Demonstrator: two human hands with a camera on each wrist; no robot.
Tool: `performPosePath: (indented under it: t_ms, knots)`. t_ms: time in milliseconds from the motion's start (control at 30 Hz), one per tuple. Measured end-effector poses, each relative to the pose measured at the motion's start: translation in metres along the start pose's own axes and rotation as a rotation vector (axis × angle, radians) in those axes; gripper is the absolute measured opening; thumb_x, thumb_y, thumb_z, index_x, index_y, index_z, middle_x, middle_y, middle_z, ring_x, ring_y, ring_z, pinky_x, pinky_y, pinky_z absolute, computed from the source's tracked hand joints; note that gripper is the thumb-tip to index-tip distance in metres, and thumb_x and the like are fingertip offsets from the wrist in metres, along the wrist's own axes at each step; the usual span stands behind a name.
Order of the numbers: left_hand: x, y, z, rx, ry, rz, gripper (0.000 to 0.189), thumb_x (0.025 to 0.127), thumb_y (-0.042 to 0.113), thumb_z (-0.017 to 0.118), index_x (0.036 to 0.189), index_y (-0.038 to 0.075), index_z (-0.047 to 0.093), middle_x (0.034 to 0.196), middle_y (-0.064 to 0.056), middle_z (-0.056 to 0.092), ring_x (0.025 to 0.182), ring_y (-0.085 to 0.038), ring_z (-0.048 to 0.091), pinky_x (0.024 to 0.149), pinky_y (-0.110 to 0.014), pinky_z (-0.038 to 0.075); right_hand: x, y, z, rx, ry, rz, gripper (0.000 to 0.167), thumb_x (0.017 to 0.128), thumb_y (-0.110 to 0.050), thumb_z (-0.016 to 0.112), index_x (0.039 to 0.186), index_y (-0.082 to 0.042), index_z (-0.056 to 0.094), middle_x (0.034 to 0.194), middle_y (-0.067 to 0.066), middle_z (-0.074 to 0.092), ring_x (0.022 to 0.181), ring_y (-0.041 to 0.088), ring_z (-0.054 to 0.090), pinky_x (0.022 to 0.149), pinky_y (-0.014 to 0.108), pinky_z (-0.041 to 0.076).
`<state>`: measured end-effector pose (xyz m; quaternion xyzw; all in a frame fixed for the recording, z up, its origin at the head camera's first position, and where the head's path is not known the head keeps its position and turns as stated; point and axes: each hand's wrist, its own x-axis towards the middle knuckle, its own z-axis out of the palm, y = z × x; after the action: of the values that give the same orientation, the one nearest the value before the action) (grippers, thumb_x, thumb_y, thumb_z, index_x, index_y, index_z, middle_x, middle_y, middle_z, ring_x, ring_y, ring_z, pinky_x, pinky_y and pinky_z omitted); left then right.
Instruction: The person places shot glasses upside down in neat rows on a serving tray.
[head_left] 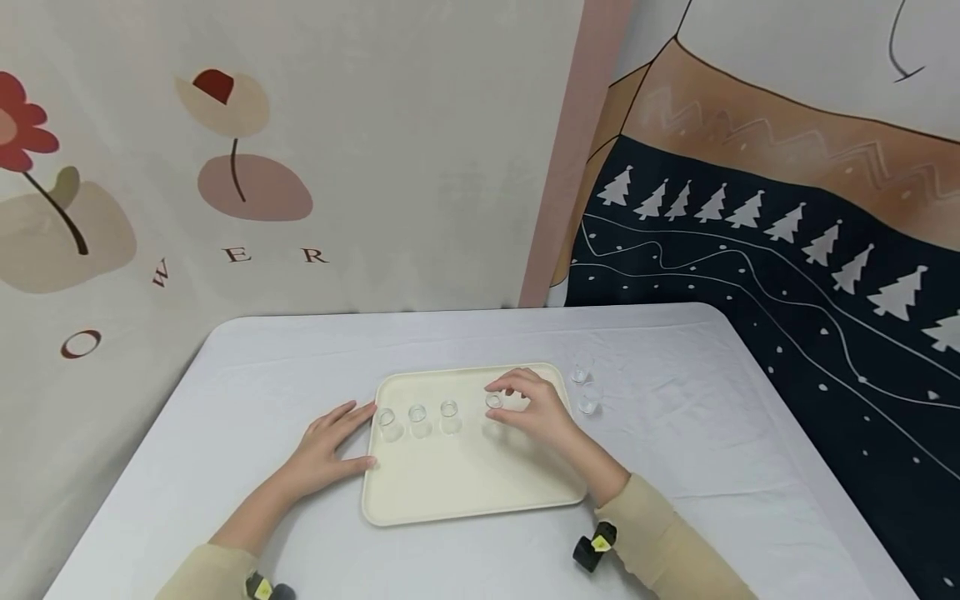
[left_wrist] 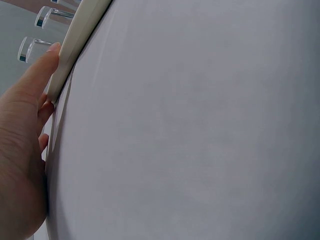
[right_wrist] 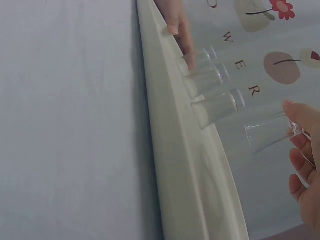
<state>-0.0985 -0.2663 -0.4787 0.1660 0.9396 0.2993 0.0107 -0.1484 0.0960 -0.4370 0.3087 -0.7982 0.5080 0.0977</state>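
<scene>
A cream tray lies on the table, with three small clear glasses in a row on its left half. They stand with the narrower, thick end up. My right hand pinches a fourth clear glass by its narrow end, thumb on one side and fingers on the other. That glass is over the tray's right half, its wide end facing down and seemingly just off the surface. My left hand rests at the tray's left edge, fingers spread, its thumb touching the rim.
Two more clear glasses stand on the white tablecloth, right of the tray by my right forearm. Behind the table hangs a pale printed curtain, with a dark tree-patterned cloth at right.
</scene>
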Motion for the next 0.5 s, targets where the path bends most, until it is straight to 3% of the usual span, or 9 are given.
performPosePath:
  t_ms: [500]
  knots:
    - [0.0,-0.004,0.003,0.016,-0.005,-0.014,0.082,0.08,0.049,0.073,0.147,0.016,0.04,0.148,-0.017,0.038,0.138,-0.04,0.021,0.103,-0.069,0.012,0.004,0.01,0.023,0.0,-0.059,0.104,0.027,0.075,-0.011,0.083,0.1,-0.011,0.072,0.095,-0.007,0.066,0.086,0.015,0.054,0.075,0.033,0.045]
